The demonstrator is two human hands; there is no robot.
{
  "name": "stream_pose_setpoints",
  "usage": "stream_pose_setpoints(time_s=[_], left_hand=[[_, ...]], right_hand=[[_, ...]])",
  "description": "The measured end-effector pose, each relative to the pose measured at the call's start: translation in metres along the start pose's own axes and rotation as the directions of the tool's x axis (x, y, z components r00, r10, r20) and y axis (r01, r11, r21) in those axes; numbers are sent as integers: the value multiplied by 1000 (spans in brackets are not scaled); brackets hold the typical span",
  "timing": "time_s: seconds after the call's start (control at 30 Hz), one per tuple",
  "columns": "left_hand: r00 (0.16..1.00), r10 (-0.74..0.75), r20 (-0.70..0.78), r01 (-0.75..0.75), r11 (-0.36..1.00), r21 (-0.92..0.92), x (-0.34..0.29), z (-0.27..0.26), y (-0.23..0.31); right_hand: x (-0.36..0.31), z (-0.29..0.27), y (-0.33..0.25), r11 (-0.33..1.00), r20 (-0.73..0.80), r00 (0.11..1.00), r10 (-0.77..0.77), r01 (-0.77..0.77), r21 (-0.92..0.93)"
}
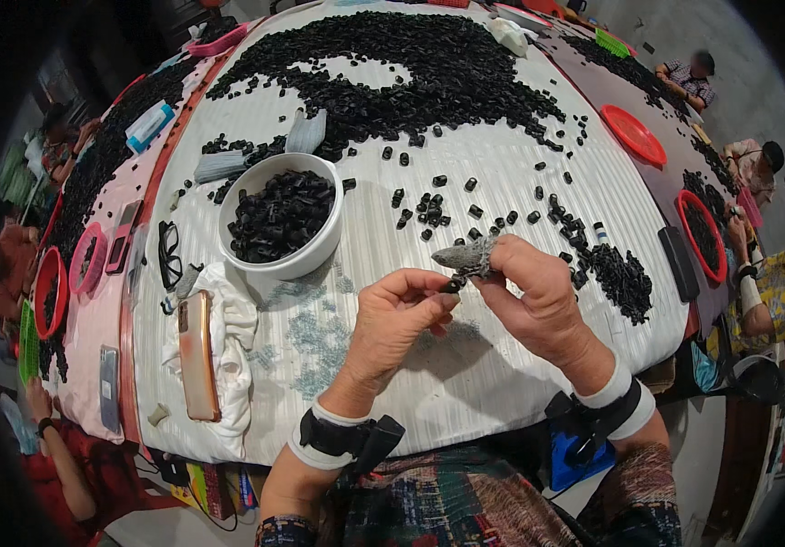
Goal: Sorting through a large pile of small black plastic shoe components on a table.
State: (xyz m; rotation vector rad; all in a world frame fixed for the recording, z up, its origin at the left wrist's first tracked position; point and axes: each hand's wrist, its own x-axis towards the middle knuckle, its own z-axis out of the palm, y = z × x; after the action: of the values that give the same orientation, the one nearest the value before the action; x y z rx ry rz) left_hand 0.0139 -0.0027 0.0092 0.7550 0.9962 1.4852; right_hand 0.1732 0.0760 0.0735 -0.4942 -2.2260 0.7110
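Above the near middle of the striped white cloth, my two hands meet. My left hand (391, 321) pinches a small black piece (453, 286) between thumb and fingertips; its exact kind is too small to tell. My right hand (543, 296) is closed on a bunched grey cloth (462, 257), which touches or nearly touches the black piece. Just beyond my hands lie several loose short black pieces (433, 210). To the right is a heap of thinner black pieces (620, 278). A white bowl (306, 264) filled with black pieces stands left of my hands.
A large black pile (392, 73) covers the far table. Glasses (169, 255), a phone (197, 356) on white cloth and grey fabric pieces (306, 132) lie to the left. A dark case (678, 264) is at the right edge. Other people sit along both sides, near red trays (634, 135).
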Motion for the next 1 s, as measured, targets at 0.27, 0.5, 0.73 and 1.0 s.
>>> stream_pose_setpoints(time_s=[0.27, 0.5, 0.73, 1.0], left_hand=[[999, 6, -51, -7, 1000, -15, -3, 3, 5], [998, 12, -54, -10, 1000, 28, -2, 3, 4], [999, 23, -39, -21, 998, 51, -3, 1, 4], [999, 16, -51, -14, 999, 29, -3, 1, 2]], right_hand=[[0, 11, -1, 996, 13, 1000, -10, 11, -84], [-4, 18, 4, 990, -7, 999, -34, 33, -137], [-4, 22, 1, 994, -52, 999, -5, 0, -109], [-8, 25, 2, 997, -91, 996, 3, -11, -83]])
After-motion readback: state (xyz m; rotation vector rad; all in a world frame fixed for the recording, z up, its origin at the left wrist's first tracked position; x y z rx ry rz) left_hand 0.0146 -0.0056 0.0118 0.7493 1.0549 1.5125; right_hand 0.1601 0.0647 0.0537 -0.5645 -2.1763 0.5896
